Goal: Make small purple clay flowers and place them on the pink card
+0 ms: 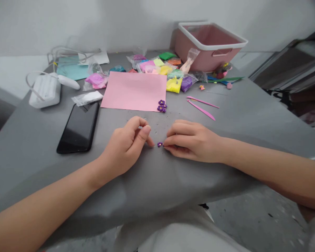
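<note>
A tiny purple clay flower (pixel 160 144) with a pale centre lies on the grey table between my hands. My right hand (pixel 191 140) rests at its right side, thumb and fingertips pinched together on a small bit of purple clay beside the petals. To the left, my left hand (pixel 132 141) is loosely curled with nothing visible in it; one fingertip points down at the table close to the flower. Several finished purple flowers with yellow centres (pixel 161 106) sit on the lower right corner of a pink sheet (pixel 135 91).
Two pink modelling tools (pixel 203 110) lie right of the sheet. Behind it are bags of coloured clay (pixel 174 84) and a pink basket (pixel 204 57). A black phone (pixel 79 126) lies at left, near a white power strip (pixel 46 90) with cables.
</note>
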Tool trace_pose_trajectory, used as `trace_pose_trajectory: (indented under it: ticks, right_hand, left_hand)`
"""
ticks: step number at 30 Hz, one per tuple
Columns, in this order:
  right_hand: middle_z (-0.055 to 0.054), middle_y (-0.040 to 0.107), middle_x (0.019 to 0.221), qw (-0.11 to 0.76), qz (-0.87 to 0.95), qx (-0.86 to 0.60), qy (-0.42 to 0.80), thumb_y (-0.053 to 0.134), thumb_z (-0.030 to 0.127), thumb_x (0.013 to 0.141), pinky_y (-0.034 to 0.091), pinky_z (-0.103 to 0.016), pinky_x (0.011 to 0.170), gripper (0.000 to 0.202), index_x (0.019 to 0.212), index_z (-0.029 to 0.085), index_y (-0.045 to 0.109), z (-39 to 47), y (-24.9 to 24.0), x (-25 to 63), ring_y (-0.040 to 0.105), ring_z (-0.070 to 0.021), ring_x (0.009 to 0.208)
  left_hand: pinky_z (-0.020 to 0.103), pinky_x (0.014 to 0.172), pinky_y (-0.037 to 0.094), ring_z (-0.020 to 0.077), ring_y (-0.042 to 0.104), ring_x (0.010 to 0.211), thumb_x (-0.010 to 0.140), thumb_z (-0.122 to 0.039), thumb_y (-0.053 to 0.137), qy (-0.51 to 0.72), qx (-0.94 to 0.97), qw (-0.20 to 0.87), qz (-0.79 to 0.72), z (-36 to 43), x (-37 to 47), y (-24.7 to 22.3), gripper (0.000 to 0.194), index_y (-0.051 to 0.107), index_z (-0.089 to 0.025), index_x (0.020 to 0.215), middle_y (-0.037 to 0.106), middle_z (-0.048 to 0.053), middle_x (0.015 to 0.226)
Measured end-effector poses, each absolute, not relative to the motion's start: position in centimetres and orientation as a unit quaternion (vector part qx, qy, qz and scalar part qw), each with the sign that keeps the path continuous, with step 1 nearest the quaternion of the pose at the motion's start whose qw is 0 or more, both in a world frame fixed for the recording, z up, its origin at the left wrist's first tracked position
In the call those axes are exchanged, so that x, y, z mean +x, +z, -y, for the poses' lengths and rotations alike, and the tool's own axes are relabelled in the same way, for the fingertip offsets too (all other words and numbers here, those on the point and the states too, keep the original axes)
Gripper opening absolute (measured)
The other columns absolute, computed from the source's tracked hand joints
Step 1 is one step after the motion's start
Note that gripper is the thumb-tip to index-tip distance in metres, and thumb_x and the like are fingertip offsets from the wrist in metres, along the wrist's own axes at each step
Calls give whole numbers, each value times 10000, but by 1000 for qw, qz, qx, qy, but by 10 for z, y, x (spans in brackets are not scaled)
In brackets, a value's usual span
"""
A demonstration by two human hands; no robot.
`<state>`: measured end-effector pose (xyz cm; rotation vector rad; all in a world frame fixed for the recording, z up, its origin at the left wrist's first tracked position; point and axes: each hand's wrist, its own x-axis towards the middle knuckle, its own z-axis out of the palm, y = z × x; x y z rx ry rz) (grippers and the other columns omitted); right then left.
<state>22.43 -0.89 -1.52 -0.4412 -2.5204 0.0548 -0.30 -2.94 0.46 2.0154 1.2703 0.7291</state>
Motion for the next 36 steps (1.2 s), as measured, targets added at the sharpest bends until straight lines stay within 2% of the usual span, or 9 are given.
trace_pose_trajectory:
  ticks: [7,18,24,29,36]
  right_hand:
    - [-70,652,851,295,932,-197,76,588,178,917,508,-250,710,89,912,149,672,10,-18,224,594,-136,759]
    - [-63,636,843,276,937,-198,78,583,201,921,486,-261,705,70,895,161,633,12,-14,223,560,-139,745]
    - [-50,619,823,276,934,-206,90,592,267,942,477,-246,704,134,863,161,611,11,-17,222,561,-134,751]
    - [-51,617,826,275,935,-205,93,571,243,951,473,-248,714,117,876,159,603,11,-19,221,554,-138,757]
    - [-48,606,810,276,933,-213,88,555,234,955,462,-241,693,134,850,159,593,11,-18,219,547,-134,740]
  left_hand:
    - [280,747,486,167,696,832,1004,-344,406,274,769,303,-492,29,-2,6,205,504,-230,864,778,17,942]
    - [267,761,482,164,711,844,1009,-364,402,268,773,323,-476,29,-3,3,189,481,-237,894,789,7,925]
    - [278,775,486,175,717,855,1008,-378,396,263,775,321,-476,29,-3,3,186,481,-248,906,789,2,921]
    - [276,742,491,192,733,904,1002,-369,400,266,768,335,-476,29,-2,4,190,481,-252,876,779,3,907]
    - [278,769,485,176,717,846,1001,-361,401,260,779,326,-468,29,-2,4,176,482,-249,892,787,-4,934]
